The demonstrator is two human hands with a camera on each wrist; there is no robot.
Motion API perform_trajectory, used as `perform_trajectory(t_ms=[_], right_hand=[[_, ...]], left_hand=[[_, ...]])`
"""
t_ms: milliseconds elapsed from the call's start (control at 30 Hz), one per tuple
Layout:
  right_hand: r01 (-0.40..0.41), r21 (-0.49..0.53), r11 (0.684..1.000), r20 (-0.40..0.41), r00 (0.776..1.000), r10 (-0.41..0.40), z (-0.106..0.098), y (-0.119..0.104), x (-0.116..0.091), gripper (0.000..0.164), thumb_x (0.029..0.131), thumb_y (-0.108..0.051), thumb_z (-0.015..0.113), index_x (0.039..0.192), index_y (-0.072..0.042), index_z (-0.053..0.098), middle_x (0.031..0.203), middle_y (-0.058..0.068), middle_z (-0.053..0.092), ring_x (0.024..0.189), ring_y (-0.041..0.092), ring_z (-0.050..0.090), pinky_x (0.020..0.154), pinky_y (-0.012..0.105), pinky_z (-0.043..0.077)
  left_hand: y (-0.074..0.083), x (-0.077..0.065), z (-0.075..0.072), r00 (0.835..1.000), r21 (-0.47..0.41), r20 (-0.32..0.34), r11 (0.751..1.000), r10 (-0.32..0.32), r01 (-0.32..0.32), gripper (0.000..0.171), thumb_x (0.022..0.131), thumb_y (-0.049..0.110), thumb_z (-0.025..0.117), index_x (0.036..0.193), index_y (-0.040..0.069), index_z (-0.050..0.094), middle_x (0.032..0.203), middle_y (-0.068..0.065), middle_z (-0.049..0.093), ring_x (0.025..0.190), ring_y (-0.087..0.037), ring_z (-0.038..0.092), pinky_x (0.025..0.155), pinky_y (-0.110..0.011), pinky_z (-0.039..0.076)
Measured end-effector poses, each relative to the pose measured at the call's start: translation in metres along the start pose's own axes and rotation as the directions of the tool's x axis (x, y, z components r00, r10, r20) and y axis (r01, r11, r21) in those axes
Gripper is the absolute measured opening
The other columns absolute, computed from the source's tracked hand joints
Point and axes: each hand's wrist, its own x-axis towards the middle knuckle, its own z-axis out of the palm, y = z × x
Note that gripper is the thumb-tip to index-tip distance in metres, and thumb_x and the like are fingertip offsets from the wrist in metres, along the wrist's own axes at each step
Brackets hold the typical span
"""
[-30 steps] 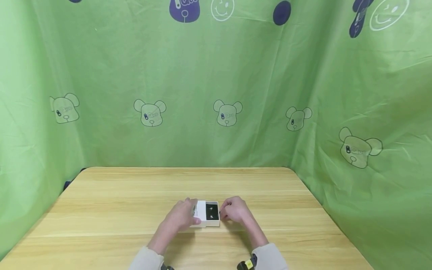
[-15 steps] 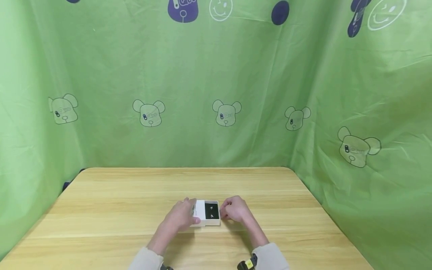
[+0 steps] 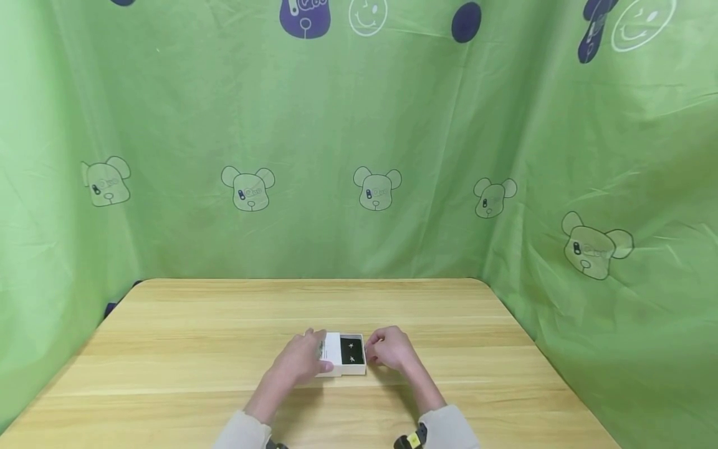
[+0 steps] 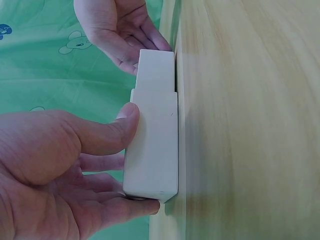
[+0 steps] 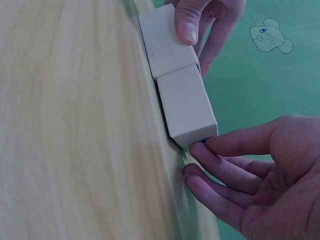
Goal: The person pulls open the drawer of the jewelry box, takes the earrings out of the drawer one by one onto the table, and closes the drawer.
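Table (image 3: pixel 314 305) edge at 12 o'clock. Left hand (image 3: pixel 301 358), fingers clasping sleeve (image 3: pixel 333 350); right hand (image 3: pixel 389 347), fingers pinching drawer (image 3: pixel 353 370) at 3 o'clock. Inside, black insert (image 3: pixel 358 353) bearing two stars (image 3: pixel 351 345)

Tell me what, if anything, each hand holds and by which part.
The left hand grips the white box cover, thumb on its near side. The right hand touches the drawer at its outer end; whether it pinches is unclear.
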Motion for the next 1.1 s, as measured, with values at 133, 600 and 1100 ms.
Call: perform_trajectory(t_ms=[133,600,1100], right_hand=[[0.000,0.008,1.000,0.004,1.000,0.000,0.001,0.000,0.000,0.009,0.079,0.002,0.072,0.087,-0.001,0.074,0.081,0.009,0.072,0.071,0.019,0.069,0.066,0.031,0.061],[0.000,0.034,0.999,0.037,0.999,-0.001,0.000,-0.001,0.000,0.010,0.082,0.001,0.072,0.092,0.001,0.073,0.083,0.011,0.073,0.073,0.020,0.069,0.069,0.032,0.062],[0.151,-0.051,0.987,-0.161,0.974,-0.158,0.006,-0.020,-0.004,0.022,0.082,-0.002,0.071,0.103,0.001,0.072,0.089,0.008,0.075,0.075,0.017,0.069,0.068,0.032,0.058]], left_hand=[[0.000,0.000,0.000,1.000,0.006,0.000,1.000,-0.002,0.002,0.076,0.082,0.023,0.083,0.146,-0.001,0.050,0.150,-0.035,0.043,0.134,-0.055,0.046,0.112,-0.065,0.039],[-0.002,0.001,0.000,1.000,0.021,0.004,1.000,0.003,-0.004,0.076,0.083,0.025,0.082,0.146,-0.001,0.050,0.149,-0.036,0.044,0.132,-0.055,0.048,0.112,-0.065,0.040],[-0.003,0.002,0.000,1.000,0.005,0.012,1.000,-0.002,0.002,0.076,0.083,0.025,0.083,0.146,0.000,0.050,0.149,-0.035,0.045,0.132,-0.053,0.049,0.111,-0.064,0.041]])
